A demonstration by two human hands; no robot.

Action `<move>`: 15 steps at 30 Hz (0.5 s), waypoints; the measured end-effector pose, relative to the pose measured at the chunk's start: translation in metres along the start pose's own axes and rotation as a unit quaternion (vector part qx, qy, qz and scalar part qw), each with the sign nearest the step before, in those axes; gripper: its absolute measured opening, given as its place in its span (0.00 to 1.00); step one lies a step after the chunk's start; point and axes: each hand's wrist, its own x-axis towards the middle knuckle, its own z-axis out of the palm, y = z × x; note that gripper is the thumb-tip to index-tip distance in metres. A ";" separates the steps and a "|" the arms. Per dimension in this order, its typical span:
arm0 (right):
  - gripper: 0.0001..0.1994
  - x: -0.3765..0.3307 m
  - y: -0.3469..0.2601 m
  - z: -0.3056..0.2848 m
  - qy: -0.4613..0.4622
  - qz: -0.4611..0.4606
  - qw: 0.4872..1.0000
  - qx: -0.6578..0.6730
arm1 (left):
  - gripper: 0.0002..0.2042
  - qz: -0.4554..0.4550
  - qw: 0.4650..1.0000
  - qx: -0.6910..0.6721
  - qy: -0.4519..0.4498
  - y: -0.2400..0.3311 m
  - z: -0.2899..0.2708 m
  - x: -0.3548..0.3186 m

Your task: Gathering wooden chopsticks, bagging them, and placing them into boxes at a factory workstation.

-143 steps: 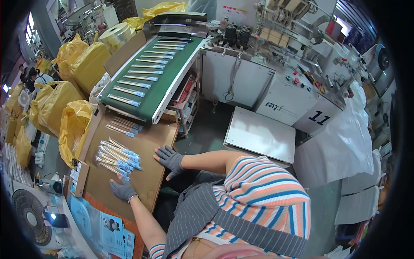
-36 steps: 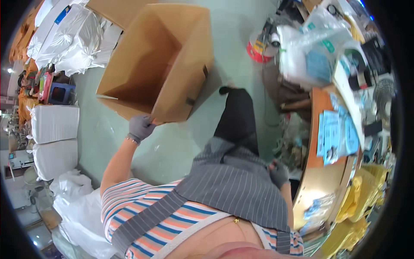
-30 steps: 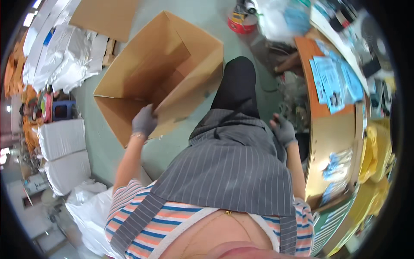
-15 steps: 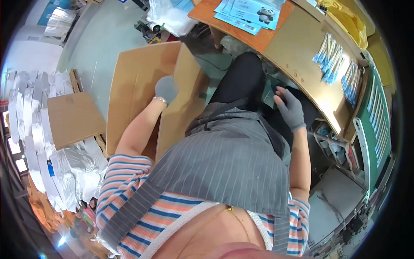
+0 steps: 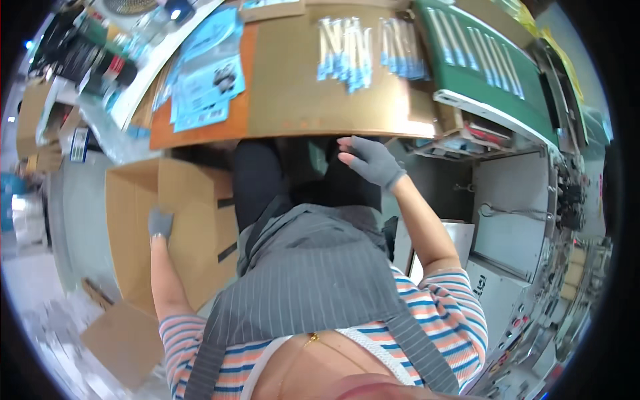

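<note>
A large open cardboard box (image 5: 197, 200) stands at my left, beside my legs. My left hand (image 5: 160, 222), in a grey glove, reaches into view over the box's inside, against its cardboard wall. The fingers point away and blend together, so I cannot see whether they grip the cardboard. My right hand (image 5: 375, 162), in a grey glove with bare fingertips showing, hovers just below the table's front edge, above my right thigh. Its thumb and fingers are loosely bent and apart, with nothing between them.
Ahead stands a table (image 5: 200, 135) with a cardboard sheet (image 5: 287, 80) on it. Blue printed bags (image 5: 207, 87) lie on its left; bundles of thin sticks with blue ends (image 5: 345, 57) lie farther right. A green board (image 5: 467, 80) and a grey metal cabinet (image 5: 510, 200) stand at right.
My view has turned right toward the table, which now lies straight ahead. The box appears farther left, with my left hand still at it. My right hand is now nearer the table edge, still open.
</note>
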 end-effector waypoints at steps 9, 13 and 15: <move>0.27 0.070 0.018 -0.231 0.405 -0.077 0.842 -0.348 | 0.25 0.102 0.911 -0.225 0.329 0.159 -0.039 -0.020; 0.45 0.070 0.100 -0.381 0.411 0.313 0.765 -0.385 | 0.22 0.233 0.896 -0.309 0.219 0.293 -0.048 0.015; 0.47 0.032 0.165 -0.432 0.482 0.400 0.712 -0.319 | 0.22 0.315 0.860 -0.381 0.124 0.383 -0.052 0.041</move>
